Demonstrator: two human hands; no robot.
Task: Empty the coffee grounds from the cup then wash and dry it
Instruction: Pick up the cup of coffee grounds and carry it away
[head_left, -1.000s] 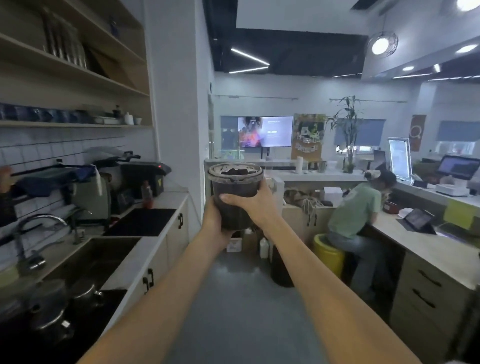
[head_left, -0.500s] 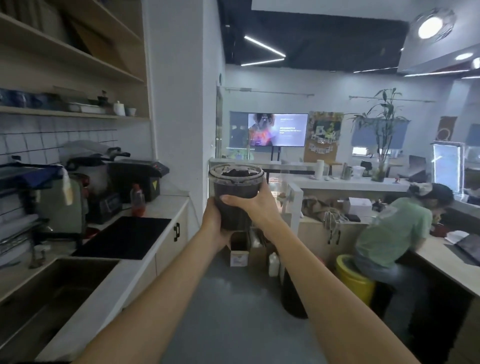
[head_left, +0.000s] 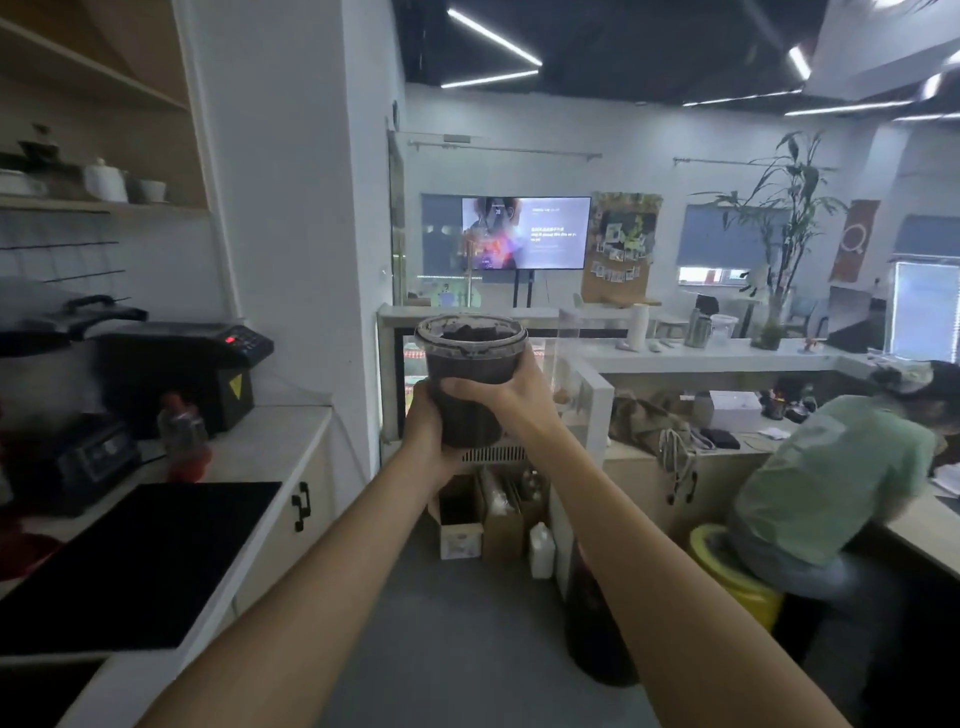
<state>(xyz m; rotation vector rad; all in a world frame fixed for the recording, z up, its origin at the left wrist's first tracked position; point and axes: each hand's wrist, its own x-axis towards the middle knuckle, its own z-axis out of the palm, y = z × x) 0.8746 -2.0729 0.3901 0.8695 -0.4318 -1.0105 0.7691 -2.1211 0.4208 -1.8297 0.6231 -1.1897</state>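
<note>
Both arms reach straight out, and the two hands hold one clear plastic cup (head_left: 470, 371) upright at chest height over the grey floor (head_left: 467, 623), between the kitchen table (head_left: 270, 441) on the left and the white table (head_left: 727, 356) further back. The left hand (head_left: 427, 431) cradles the lower side and base of the cup, its fingers out of sight behind it. The right hand (head_left: 511, 397) wraps the front, fingers (head_left: 467, 387) curled round the middle of the wall and clasping it firmly.

The cup is packed almost to the rim with dark coffee grounds (head_left: 470, 332), lumps showing at the open top, and its wall is smeared dark all the way down.

On the left table sit a black machine (head_left: 187, 371) with a red light and a plastic bottle (head_left: 182, 434) holding red liquid. Beyond the cup, open cardboard boxes (head_left: 462, 519) and a white jug (head_left: 542, 550) stand on the floor. A seated person in a green shirt (head_left: 826, 478) leans over the table at the right, perched on a yellow stool (head_left: 737, 582).
</note>
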